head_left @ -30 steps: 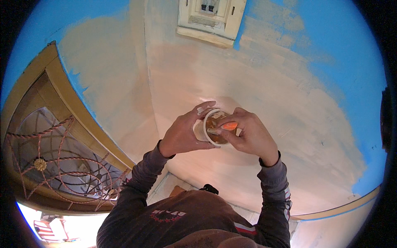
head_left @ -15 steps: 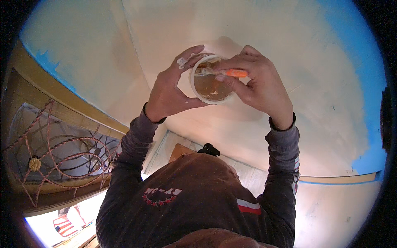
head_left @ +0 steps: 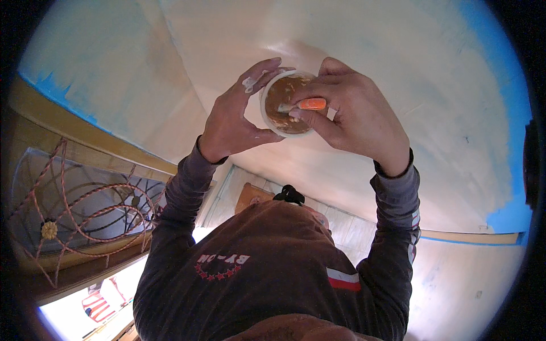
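My left hand curls round the side of a small round tub, thumb at its near edge and fingers at its far edge. White smears mark its fingers. The tub has a pale rim, and its inside looks brown with whitish flecks. My right hand pinches a short orange-handled tool over the tub's right side. The tool's working end is down inside the tub, mostly behind my fingers, so its kind is unclear. My right fingers cover part of the rim.
A large beige-coated surface spreads beyond my hands, with bright blue along its right margin and at the left. At lower left, a twisted cord loops across a wood-framed panel. A brown piece lies below my left forearm.
My right hand has shifted slightly, and the orange-handled tool has moved a little left and down in the picture. My left hand keeps its hold on the tub.
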The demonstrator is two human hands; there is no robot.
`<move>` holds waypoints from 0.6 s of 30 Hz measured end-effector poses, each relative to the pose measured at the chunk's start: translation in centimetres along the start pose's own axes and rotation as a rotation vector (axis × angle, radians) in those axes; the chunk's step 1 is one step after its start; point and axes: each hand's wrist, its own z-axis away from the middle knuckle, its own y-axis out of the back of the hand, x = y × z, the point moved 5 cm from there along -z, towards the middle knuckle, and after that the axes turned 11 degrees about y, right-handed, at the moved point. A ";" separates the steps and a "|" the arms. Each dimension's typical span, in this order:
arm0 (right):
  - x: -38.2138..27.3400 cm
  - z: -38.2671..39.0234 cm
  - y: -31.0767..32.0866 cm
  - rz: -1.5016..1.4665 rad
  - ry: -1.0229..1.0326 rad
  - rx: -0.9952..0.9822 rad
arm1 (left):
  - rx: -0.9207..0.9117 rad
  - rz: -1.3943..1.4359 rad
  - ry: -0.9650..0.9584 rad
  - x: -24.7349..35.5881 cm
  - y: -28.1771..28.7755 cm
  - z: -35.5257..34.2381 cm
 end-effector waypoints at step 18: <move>3.2 6.2 -1.3 -0.322 -0.499 0.628 | 0.106 -0.154 0.110 -0.3 -1.3 -1.0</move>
